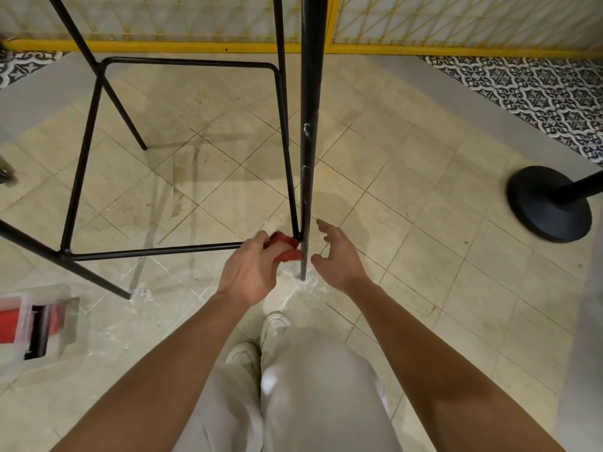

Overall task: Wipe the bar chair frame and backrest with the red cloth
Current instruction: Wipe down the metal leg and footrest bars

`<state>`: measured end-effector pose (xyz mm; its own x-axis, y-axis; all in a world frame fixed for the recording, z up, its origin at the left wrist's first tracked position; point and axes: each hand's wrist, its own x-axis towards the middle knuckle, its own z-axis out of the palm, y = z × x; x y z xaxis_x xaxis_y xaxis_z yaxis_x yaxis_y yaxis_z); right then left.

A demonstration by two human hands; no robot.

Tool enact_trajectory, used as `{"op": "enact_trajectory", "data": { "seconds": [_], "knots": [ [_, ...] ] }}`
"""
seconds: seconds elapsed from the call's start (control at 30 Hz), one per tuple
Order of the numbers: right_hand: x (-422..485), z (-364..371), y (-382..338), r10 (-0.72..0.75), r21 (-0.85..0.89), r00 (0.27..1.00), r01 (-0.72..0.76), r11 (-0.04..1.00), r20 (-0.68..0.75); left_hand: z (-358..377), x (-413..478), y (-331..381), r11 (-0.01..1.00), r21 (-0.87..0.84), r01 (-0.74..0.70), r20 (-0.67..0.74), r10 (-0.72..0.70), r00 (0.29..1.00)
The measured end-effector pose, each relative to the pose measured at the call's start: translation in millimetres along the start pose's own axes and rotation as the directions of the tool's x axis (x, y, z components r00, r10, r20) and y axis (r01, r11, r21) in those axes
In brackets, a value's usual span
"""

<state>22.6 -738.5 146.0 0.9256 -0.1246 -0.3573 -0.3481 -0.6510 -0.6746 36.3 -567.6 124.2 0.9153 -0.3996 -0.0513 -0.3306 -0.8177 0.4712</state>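
Red cloth [285, 247] clutched in left grip [251, 269], pressed low against chair leg [306, 190] just right of it. Probably midway: white smears [306, 127] higher up unwiped, backrest unseen. Right grip [339, 256] released, just beyond the leg. Footrest rail [153, 251] leftward; open floor [408, 197] rightward, stanchion base [548, 203] well apart.

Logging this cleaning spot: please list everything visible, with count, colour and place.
bar chair frame: one, black, centre and left
red cloth: one, red, at the near leg's footrest joint
post base: one, black, right edge
plastic box: one, clear with red contents, lower left
barrier rail: one, yellow, along top
floor tiles: many, beige; patterned black-and-white at upper corners
shoes: two, pale, bottom centre
left hand: one, grips the red cloth
right hand: one, open, beside near leg
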Motion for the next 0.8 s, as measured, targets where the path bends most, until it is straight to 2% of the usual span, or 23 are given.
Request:
{"op": "enact_trajectory", "data": {
  "seconds": [0.07, 0.13, 0.2, 0.27, 0.4, 0.53, 0.67, 0.8],
  "knots": [
    [-0.4, 2.1, -1.1, 0.002, 0.009, 1.0, -0.002, 1.0, 0.01, -8.7, 4.6, -2.1, 0.997, -0.021, 0.075, -0.09, -0.076, 0.993],
    [-0.3, 4.1, -2.9, 0.002, 0.009, 1.0, -0.002, 1.0, 0.019, -14.6, 12.6, -3.6, 0.977, -0.047, 0.209, -0.137, -0.214, 0.967],
    [0.1, 5.1, -3.8, 0.002, 0.009, 1.0, -0.002, 1.0, 0.024, -13.5, 17.5, -3.3, 0.946, -0.049, 0.322, -0.065, -0.324, 0.944],
    [0.5, 5.8, -4.5, 0.004, 0.011, 1.0, -0.004, 1.0, 0.019, -7.0, 15.0, 1.4, 0.927, -0.033, 0.374, 0.024, -0.373, 0.928],
    [1.2, 8.0, -4.8, 0.002, 0.014, 1.0, -0.003, 1.0, 0.016, 8.8, 6.9, 19.5, 0.912, -0.138, 0.385, -0.027, -0.392, 0.92],
    [1.5, 11.1, -4.9, 0.008, 0.016, 1.0, -0.008, 1.0, 0.012, 16.0, 8.5, 34.0, 0.927, -0.202, 0.315, 0.037, -0.314, 0.949],
    [0.3, 13.5, -5.6, 0.006, 0.029, 1.0, -0.007, 1.0, 0.017, 6.1, 9.3, 15.5, 0.949, -0.044, 0.311, 0.066, -0.308, 0.949],
    [-0.1, 14.0, -7.7, 0.001, 0.021, 1.0, -0.001, 1.0, 0.019, -1.6, -0.8, -5.4, 0.906, 0.035, 0.422, 0.015, -0.423, 0.906]
  ]
}}
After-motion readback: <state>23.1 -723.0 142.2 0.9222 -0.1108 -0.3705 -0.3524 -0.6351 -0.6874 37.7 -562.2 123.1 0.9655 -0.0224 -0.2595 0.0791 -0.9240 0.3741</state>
